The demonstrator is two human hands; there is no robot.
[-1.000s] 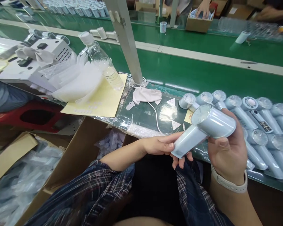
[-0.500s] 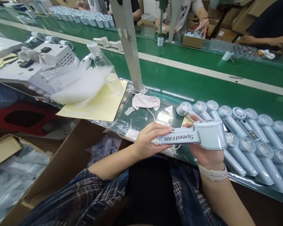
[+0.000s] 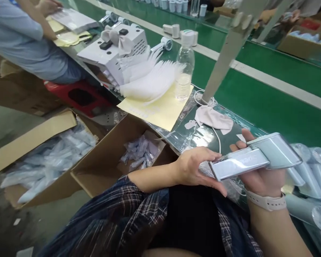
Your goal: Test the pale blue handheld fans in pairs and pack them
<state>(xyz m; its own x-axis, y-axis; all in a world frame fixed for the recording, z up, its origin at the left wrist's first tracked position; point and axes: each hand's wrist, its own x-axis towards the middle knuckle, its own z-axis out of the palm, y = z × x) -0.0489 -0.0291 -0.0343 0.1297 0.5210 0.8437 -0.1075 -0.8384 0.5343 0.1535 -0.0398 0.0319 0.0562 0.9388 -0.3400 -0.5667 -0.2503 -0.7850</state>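
Note:
A light-blue handheld fan (image 3: 240,163) lies tilted across my right hand (image 3: 264,180), which grips it from below and behind at the joint of head and handle. Glare covers most of the lettering on its handle. My left hand (image 3: 196,166) is at the handle's free end, thumb above and a finger stretched out below, spread apart; the thumb tip is at the handle's upper edge. Several more fans (image 3: 314,171) lie at the right, with clear wrap over their heads. A pale cloth (image 3: 214,117) and a white cable lie beyond my hands.
A clear bottle (image 3: 185,67) and white foam sheets (image 3: 152,84) rest on yellow paper (image 3: 163,116). A metal post (image 3: 222,60) rises by the green belt (image 3: 278,101). Cartons (image 3: 96,166) with bagged parts stand below left. Another person's blue sleeve (image 3: 29,46) is at upper left.
My view has swung left, bringing the cartons and the other person's sleeve into sight. The fan has tilted, head end up, and my left fingers have spread from their pinch on its handle.

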